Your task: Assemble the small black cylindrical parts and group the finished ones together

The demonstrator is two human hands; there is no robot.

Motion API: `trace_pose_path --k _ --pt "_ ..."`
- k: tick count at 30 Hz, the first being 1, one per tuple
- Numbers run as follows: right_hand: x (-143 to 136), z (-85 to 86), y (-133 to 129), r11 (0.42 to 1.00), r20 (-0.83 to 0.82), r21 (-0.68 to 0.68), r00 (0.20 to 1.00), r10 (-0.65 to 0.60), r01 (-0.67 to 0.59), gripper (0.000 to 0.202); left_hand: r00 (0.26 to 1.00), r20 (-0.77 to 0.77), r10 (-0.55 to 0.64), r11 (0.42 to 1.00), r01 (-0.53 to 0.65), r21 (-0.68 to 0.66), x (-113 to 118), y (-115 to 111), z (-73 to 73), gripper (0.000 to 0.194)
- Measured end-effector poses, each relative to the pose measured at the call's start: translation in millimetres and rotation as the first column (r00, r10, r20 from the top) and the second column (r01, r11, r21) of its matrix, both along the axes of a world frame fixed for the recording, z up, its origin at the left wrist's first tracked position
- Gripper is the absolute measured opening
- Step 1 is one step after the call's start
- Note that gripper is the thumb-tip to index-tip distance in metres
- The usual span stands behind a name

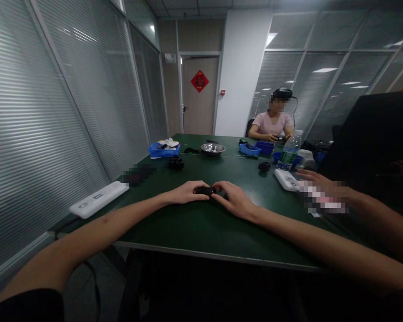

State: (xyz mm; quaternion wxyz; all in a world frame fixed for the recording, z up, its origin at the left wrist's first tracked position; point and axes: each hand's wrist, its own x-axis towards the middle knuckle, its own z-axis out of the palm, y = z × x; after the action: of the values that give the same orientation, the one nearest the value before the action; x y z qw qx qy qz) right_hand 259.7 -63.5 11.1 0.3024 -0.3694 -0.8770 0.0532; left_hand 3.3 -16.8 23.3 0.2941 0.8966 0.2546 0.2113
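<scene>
Just above the green tabletop, or resting on it, a small dark object (204,191) lies between my two hands; its exact kind is too small and dark to make out. My left hand (188,192) closes on its left end with thumb and fingers. From the other side, my right hand (234,200) curls its fingers and thumb at the right end. The fingers cover part of the object. Beyond my hands sit a cluster of black parts (176,163) on the left and a smaller black part (263,167) on the right.
Farther back stand a metal bowl (212,149), a blue basket with parts (164,149) and a second blue basket (250,150). White power banks (99,199) (286,180) flank me. A water bottle (289,152) and a co-worker's hand (317,180) are at right. Another person (273,123) sits opposite.
</scene>
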Motion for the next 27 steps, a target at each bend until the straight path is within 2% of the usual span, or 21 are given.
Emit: trace_pose_path --k 5,11,17,20,23,27 --pt "-0.6 3.8 -4.1 0.993 -0.006 0.038 0.994 0.112 -0.111 0.032 1.0 0.004 0.008 1.0 -0.008 -0.009 0.6 1.0 -1.4 0.049" --pt "-1.4 1.3 -1.1 0.999 0.016 0.017 0.999 -0.029 0.029 0.031 1.0 -0.002 0.009 1.0 -0.009 -0.002 1.9 0.9 -1.1 0.048" --pt "-0.5 3.9 -3.8 0.994 0.02 0.034 0.995 0.102 -0.103 0.031 1.0 0.001 0.015 1.0 -0.015 -0.003 0.0 2.4 -3.1 0.049" --pt "-0.7 3.3 -4.1 0.997 0.001 0.035 0.998 0.064 -0.064 0.036 1.0 0.016 -0.005 1.0 0.005 -0.006 -0.4 3.0 -3.6 0.047" --pt "-0.7 1.2 -1.6 1.0 0.003 0.001 1.0 -0.015 0.015 0.032 1.0 0.009 -0.011 1.0 0.011 -0.006 -0.3 2.3 -2.7 0.046" --pt "-0.7 3.3 -1.6 0.999 0.014 -0.001 0.999 0.044 -0.044 0.028 1.0 -0.002 -0.003 1.0 0.003 -0.004 -0.3 2.4 -2.7 0.046"
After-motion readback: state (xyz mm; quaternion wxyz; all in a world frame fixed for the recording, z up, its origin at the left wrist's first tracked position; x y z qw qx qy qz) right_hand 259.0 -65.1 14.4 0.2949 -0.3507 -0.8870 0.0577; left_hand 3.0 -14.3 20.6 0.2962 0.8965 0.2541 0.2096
